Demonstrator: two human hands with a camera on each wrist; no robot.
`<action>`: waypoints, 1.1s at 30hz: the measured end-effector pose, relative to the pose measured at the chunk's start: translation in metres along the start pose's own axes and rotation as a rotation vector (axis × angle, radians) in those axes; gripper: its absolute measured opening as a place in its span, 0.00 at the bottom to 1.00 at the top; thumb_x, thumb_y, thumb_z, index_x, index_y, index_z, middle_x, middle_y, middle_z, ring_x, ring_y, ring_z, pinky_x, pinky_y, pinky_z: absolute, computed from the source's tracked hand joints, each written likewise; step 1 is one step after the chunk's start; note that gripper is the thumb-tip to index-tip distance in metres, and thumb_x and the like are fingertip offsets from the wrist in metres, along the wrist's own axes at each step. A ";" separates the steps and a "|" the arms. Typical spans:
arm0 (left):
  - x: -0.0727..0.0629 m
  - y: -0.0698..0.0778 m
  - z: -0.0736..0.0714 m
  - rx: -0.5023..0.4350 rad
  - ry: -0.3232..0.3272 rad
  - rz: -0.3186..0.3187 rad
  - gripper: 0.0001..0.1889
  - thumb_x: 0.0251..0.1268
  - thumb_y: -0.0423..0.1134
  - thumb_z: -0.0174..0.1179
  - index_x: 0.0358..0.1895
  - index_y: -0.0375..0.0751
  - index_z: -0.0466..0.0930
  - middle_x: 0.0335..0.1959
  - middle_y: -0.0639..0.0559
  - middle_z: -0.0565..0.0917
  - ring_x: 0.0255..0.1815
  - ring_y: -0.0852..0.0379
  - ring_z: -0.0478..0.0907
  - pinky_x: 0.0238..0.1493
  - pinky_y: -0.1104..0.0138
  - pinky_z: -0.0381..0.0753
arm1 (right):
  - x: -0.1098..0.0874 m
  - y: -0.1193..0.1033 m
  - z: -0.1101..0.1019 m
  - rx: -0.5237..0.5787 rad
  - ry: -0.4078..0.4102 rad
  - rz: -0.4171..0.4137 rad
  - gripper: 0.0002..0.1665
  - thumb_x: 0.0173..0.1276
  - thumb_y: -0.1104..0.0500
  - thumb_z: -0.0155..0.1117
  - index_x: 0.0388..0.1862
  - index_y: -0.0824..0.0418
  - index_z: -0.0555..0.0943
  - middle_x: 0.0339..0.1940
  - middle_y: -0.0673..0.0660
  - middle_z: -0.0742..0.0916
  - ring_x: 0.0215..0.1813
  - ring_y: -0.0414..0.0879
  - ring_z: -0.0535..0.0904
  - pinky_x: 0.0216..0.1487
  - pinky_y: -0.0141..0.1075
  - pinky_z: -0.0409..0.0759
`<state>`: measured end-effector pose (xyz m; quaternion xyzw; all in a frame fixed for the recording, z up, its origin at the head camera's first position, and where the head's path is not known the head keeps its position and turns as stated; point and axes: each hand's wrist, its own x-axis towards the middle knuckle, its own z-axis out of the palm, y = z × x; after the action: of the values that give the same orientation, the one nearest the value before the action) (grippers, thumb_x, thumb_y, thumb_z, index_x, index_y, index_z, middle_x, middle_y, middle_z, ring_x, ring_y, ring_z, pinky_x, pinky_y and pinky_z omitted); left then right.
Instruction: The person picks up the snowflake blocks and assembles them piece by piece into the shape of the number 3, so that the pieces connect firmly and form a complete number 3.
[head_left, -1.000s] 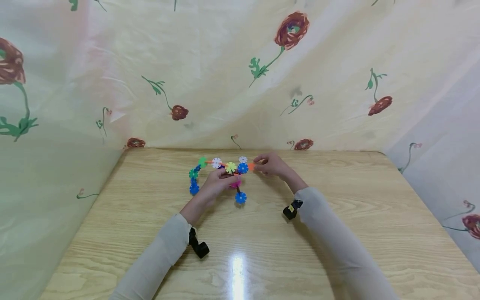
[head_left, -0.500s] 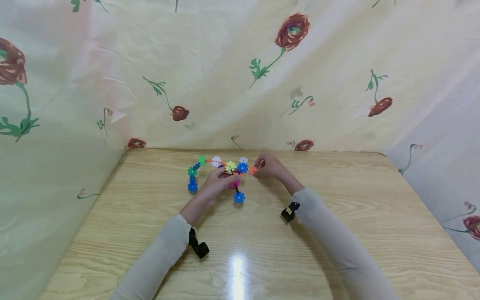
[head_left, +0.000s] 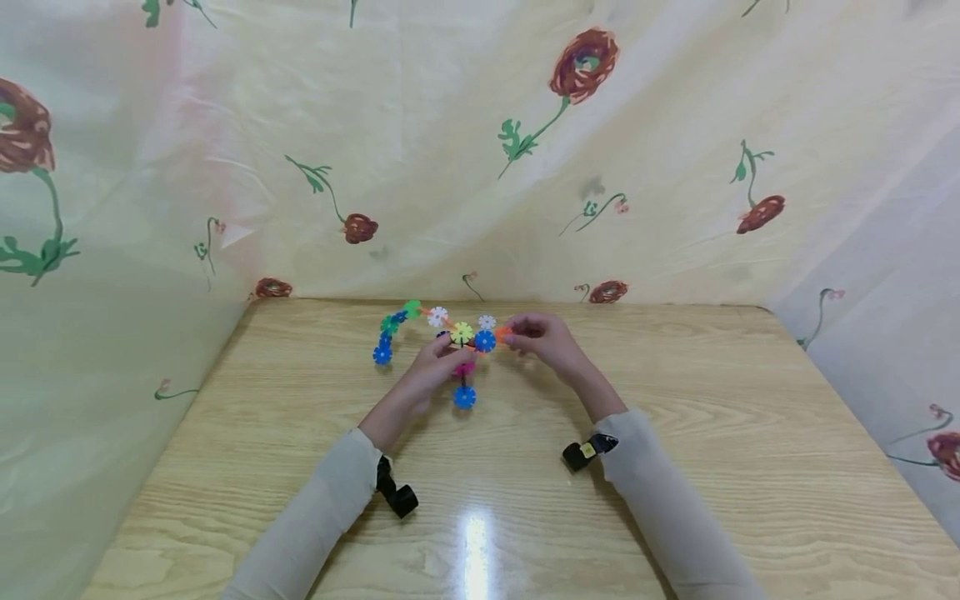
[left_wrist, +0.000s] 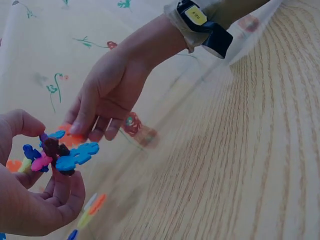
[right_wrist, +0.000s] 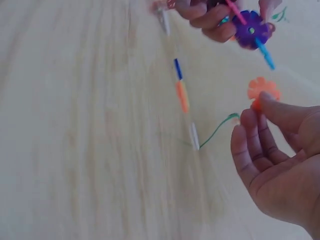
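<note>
My left hand [head_left: 431, 367] grips a built-up model of slotted flower-shaped plastic discs. From it a curved chain reaches left through a white disc [head_left: 437, 317] and a green disc [head_left: 412, 309] to blue ones. A yellow disc [head_left: 462, 332] shows above the left fingers, and another branch ends in a blue disc [head_left: 464, 397]. Thumb and fingers of my right hand [head_left: 551, 343] pinch an orange disc [right_wrist: 262, 89]. It sits close beside a blue disc [left_wrist: 77, 156] on the model's right; in the right wrist view a gap shows between the orange disc and the model.
Behind the hands, several more discs, among them a white disc [head_left: 487, 322] and an orange disc [right_wrist: 181, 95], lie flat on the wooden table [head_left: 720, 450]. A flowered cloth [head_left: 420, 150] hangs along the table's back edge.
The model has turned in my left hand: its left chain has risen and its lower blue disc has shifted left. My right hand has turned the orange disc and brought it nearer the model.
</note>
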<state>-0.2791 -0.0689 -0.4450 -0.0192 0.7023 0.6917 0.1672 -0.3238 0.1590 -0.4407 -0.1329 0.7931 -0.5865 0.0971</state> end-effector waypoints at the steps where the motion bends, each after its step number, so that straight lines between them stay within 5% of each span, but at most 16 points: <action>1: 0.000 0.000 0.000 -0.008 0.000 -0.006 0.10 0.70 0.42 0.61 0.49 0.45 0.77 0.39 0.53 0.80 0.42 0.55 0.77 0.46 0.68 0.78 | -0.001 -0.001 0.001 0.012 0.002 -0.010 0.12 0.71 0.65 0.67 0.51 0.69 0.83 0.42 0.65 0.87 0.45 0.61 0.83 0.45 0.47 0.86; 7: 0.001 0.003 -0.001 -0.087 -0.006 -0.034 0.12 0.73 0.43 0.60 0.53 0.44 0.76 0.36 0.53 0.73 0.38 0.53 0.74 0.39 0.68 0.82 | -0.005 -0.007 0.005 -0.002 -0.002 -0.108 0.11 0.71 0.64 0.68 0.47 0.70 0.84 0.41 0.59 0.88 0.41 0.49 0.83 0.45 0.44 0.87; 11: 0.002 0.003 -0.002 -0.096 -0.020 -0.024 0.11 0.74 0.44 0.59 0.52 0.45 0.75 0.34 0.54 0.72 0.35 0.54 0.72 0.35 0.69 0.81 | -0.006 -0.011 0.007 -0.068 0.014 -0.171 0.09 0.71 0.63 0.68 0.45 0.68 0.86 0.44 0.63 0.89 0.42 0.55 0.84 0.43 0.43 0.87; 18: 0.002 0.003 -0.003 -0.108 -0.025 -0.001 0.10 0.73 0.43 0.61 0.51 0.45 0.76 0.28 0.56 0.71 0.29 0.57 0.69 0.28 0.71 0.77 | -0.011 -0.019 0.008 -0.211 0.041 -0.265 0.07 0.70 0.63 0.69 0.44 0.63 0.89 0.46 0.62 0.90 0.42 0.45 0.84 0.42 0.29 0.84; 26: 0.002 0.001 -0.005 -0.095 -0.018 -0.015 0.07 0.72 0.43 0.63 0.46 0.47 0.76 0.27 0.56 0.72 0.25 0.61 0.66 0.25 0.73 0.70 | -0.015 -0.028 0.013 -0.319 0.028 -0.383 0.05 0.68 0.64 0.70 0.39 0.59 0.91 0.42 0.57 0.89 0.45 0.49 0.84 0.46 0.40 0.86; 33: 0.002 0.002 -0.006 -0.074 -0.019 0.005 0.06 0.73 0.41 0.62 0.44 0.43 0.77 0.24 0.56 0.73 0.23 0.61 0.66 0.27 0.70 0.64 | -0.015 -0.027 0.016 -0.289 0.031 -0.401 0.04 0.67 0.66 0.71 0.37 0.60 0.91 0.42 0.58 0.89 0.45 0.51 0.85 0.44 0.31 0.85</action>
<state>-0.2830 -0.0739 -0.4434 -0.0171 0.6747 0.7178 0.1711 -0.3016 0.1418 -0.4201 -0.2909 0.8279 -0.4765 -0.0535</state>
